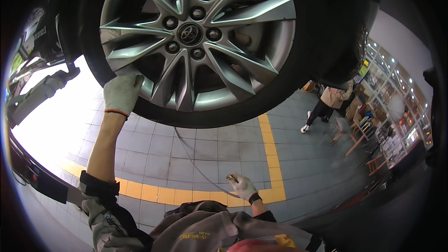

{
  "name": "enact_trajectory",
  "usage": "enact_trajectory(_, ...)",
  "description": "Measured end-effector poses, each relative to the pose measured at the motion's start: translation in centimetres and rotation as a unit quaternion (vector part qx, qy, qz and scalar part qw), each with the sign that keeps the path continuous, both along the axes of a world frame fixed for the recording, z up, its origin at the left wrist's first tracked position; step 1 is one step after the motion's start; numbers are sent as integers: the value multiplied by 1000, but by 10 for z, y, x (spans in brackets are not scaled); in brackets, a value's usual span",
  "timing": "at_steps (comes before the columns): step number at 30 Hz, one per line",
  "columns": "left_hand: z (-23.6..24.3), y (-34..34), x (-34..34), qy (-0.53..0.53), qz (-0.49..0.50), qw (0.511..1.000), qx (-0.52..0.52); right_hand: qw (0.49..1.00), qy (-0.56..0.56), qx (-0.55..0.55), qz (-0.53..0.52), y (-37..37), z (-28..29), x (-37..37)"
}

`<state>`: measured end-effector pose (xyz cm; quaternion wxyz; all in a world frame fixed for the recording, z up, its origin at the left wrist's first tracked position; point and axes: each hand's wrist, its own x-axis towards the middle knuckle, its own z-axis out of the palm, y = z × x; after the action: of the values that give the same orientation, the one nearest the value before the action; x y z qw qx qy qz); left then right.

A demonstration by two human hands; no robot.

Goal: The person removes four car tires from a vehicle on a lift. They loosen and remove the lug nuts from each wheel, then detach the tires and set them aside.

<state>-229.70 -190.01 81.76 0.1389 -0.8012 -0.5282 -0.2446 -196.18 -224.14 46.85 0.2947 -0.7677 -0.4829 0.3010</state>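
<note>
Watching from a distance, I see the wheel (190, 34) at the far middle, with the tiled floor (224, 142) below. My left hand (122, 94), in a white glove, touches it at its lower left; whether the fingers grip, I cannot tell. My right hand (243, 186), nearer and well apart, pinches a small brass-coloured piece (230, 177). A thin hose (196, 165) runs from under the wheel toward this hand.

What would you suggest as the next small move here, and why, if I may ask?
Perhaps raise the right hand toward the wheel: it holds a small brass-coloured piece apart from the wheel, with a thin hose-like line reaching that hand, while the left hand is at the wheel's lower left.
</note>
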Motion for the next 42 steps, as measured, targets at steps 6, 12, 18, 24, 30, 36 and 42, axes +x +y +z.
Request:
enact_trajectory(6, -11, -2, -4, -36, -54, 993, 99, 995, -67, 51, 45, -7, -1, 6)
enact_trajectory(12, -16, 9, -1, 25, -18, 993, 113, 998, -24, 57, 0, -5, 26, 3)
enact_trajectory(18, -19, 16, -1, 61, -48, 986, 146, 997, 24, 47, -62, 0, 68, 10)
enact_trajectory(24, -17, 10, -8, 38, -95, 976, 190, 934, -151, 292, -138, 25, 141, 42)
enact_trajectory(30, -4, 29, -36, -315, -31, 900, 300, 794, 56, 516, -316, 59, 301, 80)
enact_trajectory(36, 7, 109, -62, -521, 53, 818, 239, 651, -177, 613, -412, 142, 372, 124)
enact_trajectory(42, 17, 157, -81, -723, -97, 683, 21, 657, -171, 599, -426, 165, 363, 156)
